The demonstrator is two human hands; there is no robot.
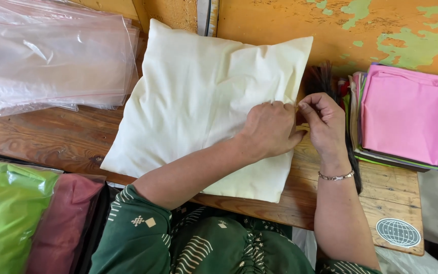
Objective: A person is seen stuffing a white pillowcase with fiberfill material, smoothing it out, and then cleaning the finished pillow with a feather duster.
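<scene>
Right now a cream pillow [198,96] lies flat on the wooden counter [57,134], its top edge leaning against the peeling orange wall [280,23]. Both hands work at the pillow's right edge. The left hand [269,129] rests palm down on the fabric, fingers curled and pressing the edge. The right hand [324,119], with a silver bracelet [336,176] at the wrist, is closed in a pinch on the same edge, fingertips meeting those of the left. Beside the right hand, to the right, sits a stack of folded cloths [411,119] topped with pink. A pile of clear plastic bags [51,53] lies at the counter's far left. Bagged green and maroon cushions [31,213] stand below the counter's near edge.
</scene>
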